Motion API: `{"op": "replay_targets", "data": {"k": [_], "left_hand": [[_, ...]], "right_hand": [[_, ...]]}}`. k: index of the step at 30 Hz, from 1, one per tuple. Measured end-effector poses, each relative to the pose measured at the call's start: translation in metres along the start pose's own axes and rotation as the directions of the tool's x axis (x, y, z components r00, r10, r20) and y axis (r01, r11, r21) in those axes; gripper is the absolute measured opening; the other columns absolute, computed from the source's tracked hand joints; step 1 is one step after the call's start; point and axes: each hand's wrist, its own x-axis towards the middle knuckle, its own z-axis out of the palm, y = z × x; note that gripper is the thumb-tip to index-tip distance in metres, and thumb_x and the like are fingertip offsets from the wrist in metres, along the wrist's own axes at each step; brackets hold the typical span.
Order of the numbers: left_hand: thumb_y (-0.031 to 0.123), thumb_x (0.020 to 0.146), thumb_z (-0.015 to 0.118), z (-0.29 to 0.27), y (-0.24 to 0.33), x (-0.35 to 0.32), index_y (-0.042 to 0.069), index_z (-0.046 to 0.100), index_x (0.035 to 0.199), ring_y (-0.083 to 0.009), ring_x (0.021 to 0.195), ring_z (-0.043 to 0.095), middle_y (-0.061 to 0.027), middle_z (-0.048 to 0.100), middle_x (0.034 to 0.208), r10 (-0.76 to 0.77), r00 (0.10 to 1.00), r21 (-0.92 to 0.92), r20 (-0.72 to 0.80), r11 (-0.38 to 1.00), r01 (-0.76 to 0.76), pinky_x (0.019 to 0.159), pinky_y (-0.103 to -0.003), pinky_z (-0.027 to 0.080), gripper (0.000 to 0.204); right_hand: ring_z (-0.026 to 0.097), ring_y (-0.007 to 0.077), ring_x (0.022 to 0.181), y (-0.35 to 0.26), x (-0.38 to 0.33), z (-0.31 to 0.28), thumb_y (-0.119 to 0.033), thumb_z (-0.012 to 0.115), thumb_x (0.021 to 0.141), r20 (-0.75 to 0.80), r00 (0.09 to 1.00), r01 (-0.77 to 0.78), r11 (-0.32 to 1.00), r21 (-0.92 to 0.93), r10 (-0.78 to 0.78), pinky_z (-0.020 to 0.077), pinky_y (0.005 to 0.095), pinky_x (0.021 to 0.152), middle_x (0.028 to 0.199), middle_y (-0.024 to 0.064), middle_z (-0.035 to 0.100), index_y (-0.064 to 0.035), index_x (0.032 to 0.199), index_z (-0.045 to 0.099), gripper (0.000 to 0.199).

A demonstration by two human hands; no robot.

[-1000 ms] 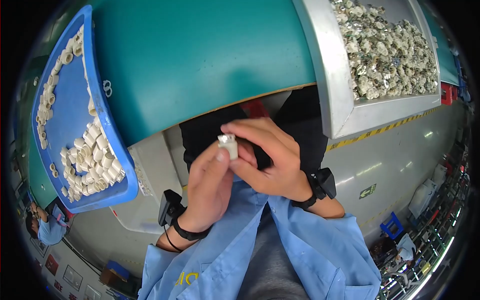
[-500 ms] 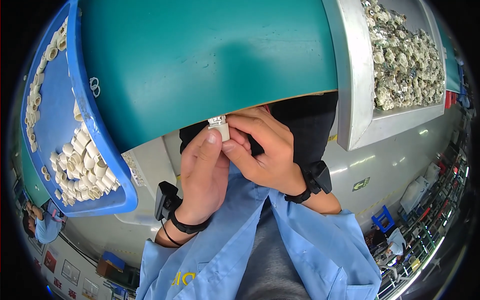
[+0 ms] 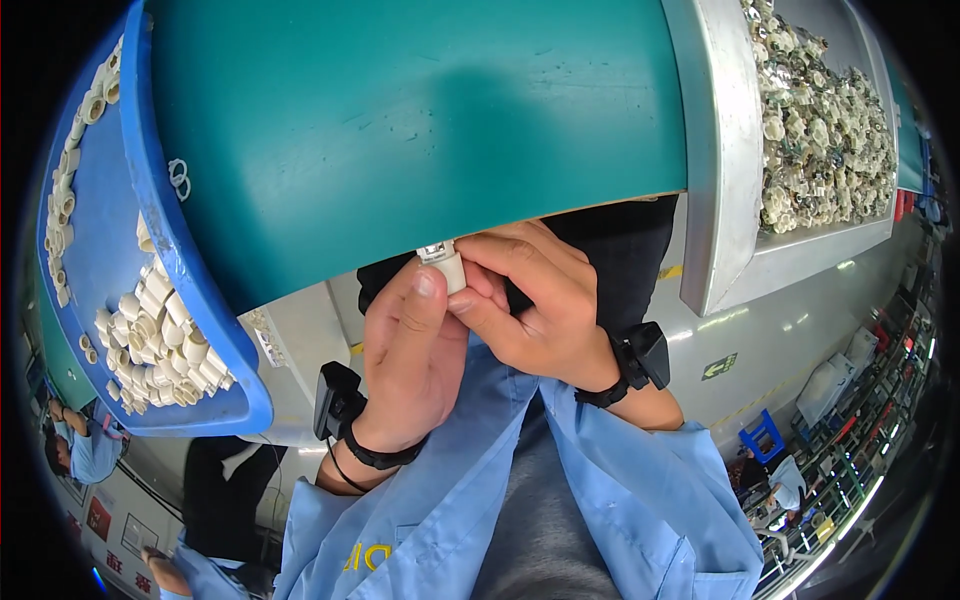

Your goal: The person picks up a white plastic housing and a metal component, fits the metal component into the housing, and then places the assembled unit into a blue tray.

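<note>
Pinching wht. part (image 3: 450,275) btwn. L hand (image 3: 412,350) & R hand (image 3: 545,310), long axis fore-aft, metal end (image 3: 435,249) fwd., bit L

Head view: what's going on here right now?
A person's left hand and right hand hold a small white cylinder at the near edge of the green table. A shiny metal piece shows at its top. To the left, a blue tray holds similar white parts; to the right, a metal tray holds many small white-and-metal pieces.

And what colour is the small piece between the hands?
The small piece is off-white with a silvery end; head view shows it best.
</note>
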Motion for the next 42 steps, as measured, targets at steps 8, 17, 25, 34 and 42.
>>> {"op": "replay_targets", "data": {"k": [8,17,25,34,42], "left_hand": [[0.033,0.110,0.038,0.000,0.006,0.001,-0.003,0.056,0.103,-0.0188,0.093,0.056,-0.0113,0.059,0.099,-0.048,0.999,-0.003,0.009,0.999,0.048,0.084,-0.032,0.046,0.041],[0.033,0.109,0.038,-0.005,-0.004,0.005,-0.004,0.056,0.105,-0.0196,0.095,0.057,-0.0129,0.059,0.100,0.027,0.999,0.002,0.021,1.000,-0.027,0.085,-0.033,0.046,0.041],[0.034,0.109,0.039,-0.012,-0.008,0.004,-0.005,0.057,0.106,-0.0210,0.098,0.058,-0.0144,0.061,0.102,0.073,0.995,0.097,0.069,0.992,-0.079,0.087,-0.033,0.046,0.043],[0.037,0.107,0.042,-0.018,-0.006,0.005,-0.006,0.058,0.106,-0.0209,0.097,0.058,-0.0148,0.062,0.103,0.081,0.991,0.153,0.109,0.983,-0.098,0.087,-0.033,0.046,0.045],[0.035,0.107,0.044,-0.014,-0.005,0.005,-0.006,0.057,0.106,-0.0204,0.095,0.058,-0.0147,0.062,0.103,0.089,0.992,0.168,0.085,0.980,-0.102,0.086,-0.033,0.046,0.044]], "right_hand": [[0.071,0.0283,0.089,-0.004,-0.001,0.007,-0.016,0.082,0.083,-0.045,0.999,-0.030,1.000,-0.002,0.030,0.0550,0.0329,0.077,0.105,0.0174,0.072,0.0064,0.108,0.068,0.037],[0.071,0.0276,0.087,0.010,0.000,0.002,-0.021,0.082,0.083,-0.008,1.000,0.026,0.999,-0.033,-0.027,0.0543,0.0322,0.074,0.102,0.0151,0.072,0.0045,0.106,0.071,0.037],[0.071,0.0276,0.086,0.016,-0.001,0.005,-0.022,0.083,0.082,-0.054,0.990,0.128,0.987,-0.093,-0.133,0.0541,0.0329,0.072,0.103,0.0151,0.072,0.0029,0.107,0.071,0.037],[0.071,0.0277,0.085,0.018,-0.001,0.008,-0.023,0.082,0.084,-0.071,0.982,0.169,0.982,-0.084,-0.175,0.0535,0.0325,0.072,0.103,0.0149,0.073,0.0014,0.111,0.070,0.038],[0.071,0.0269,0.082,0.021,-0.001,0.007,-0.028,0.083,0.083,-0.045,0.979,0.190,0.973,-0.133,-0.198,0.0533,0.0319,0.071,0.102,0.0148,0.073,0.0012,0.109,0.071,0.041]]}}
